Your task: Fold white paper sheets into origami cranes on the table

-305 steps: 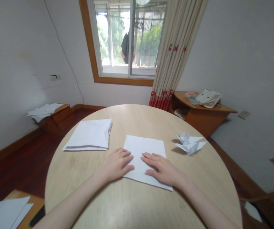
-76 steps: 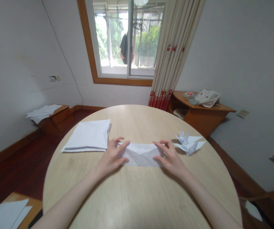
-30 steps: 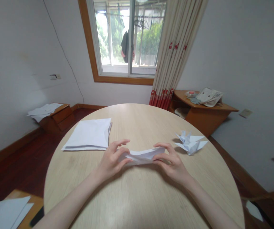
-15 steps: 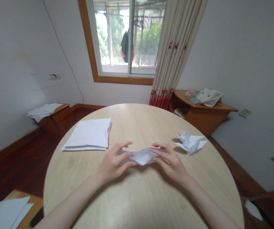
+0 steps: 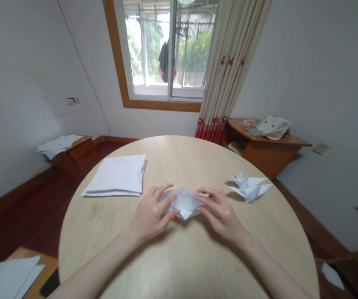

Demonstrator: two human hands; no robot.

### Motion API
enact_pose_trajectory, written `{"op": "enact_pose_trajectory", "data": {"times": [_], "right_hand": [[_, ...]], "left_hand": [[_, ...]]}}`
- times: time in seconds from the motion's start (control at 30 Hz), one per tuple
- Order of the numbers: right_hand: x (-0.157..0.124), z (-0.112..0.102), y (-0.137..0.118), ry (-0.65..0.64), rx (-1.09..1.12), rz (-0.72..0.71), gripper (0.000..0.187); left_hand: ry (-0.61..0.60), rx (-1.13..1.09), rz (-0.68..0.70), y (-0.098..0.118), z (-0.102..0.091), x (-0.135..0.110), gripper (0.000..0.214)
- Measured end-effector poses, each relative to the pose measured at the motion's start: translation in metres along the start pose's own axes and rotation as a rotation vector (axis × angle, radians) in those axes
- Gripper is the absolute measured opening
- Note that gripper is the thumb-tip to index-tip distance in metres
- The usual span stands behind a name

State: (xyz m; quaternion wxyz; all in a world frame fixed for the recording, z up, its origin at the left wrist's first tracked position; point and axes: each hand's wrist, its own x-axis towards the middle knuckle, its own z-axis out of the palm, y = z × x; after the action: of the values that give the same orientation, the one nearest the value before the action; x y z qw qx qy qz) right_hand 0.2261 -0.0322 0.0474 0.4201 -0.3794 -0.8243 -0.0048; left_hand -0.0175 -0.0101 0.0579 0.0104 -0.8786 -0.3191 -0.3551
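Observation:
A partly folded sheet of white paper (image 5: 185,202) is between my two hands over the middle of the round table (image 5: 179,257). My left hand (image 5: 154,209) grips its left side, with thumb and index finger on the near face. On the opposite side my right hand (image 5: 218,207) holds it the same way, fingertips on the creased layers. A small pointed flap shows at the paper's near edge. Folded paper cranes (image 5: 249,187) stand to the right of my right hand. To the left lies a stack of white paper (image 5: 115,174).
A low wooden cabinet (image 5: 81,151) with papers on top stands by the left wall. At the far right is a wooden desk (image 5: 269,151) bearing a white bag (image 5: 274,126). More white sheets (image 5: 9,276) lie at the lower left. A curtain (image 5: 225,70) hangs beside the window.
The folded paper has opened out wider between my fingers, showing more of its inner face and a near flap. Both hands stay on its sides. The cranes and the stack have not moved.

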Motion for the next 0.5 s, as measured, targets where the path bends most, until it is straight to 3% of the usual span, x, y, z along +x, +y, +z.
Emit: {"op": "enact_pose_trajectory", "data": {"times": [0.3,0.5], "right_hand": [[-0.0016,-0.0029,0.0010,-0.047,0.013,-0.002,0.066],[-0.0021,-0.0009,0.0025,-0.027,0.008,-0.014,0.065]], "left_hand": [[-0.046,0.037,-0.001,0.0012,-0.0026,-0.0010,0.055],[-0.020,0.039,0.002,-0.0037,0.0017,-0.0034,0.047]]}}
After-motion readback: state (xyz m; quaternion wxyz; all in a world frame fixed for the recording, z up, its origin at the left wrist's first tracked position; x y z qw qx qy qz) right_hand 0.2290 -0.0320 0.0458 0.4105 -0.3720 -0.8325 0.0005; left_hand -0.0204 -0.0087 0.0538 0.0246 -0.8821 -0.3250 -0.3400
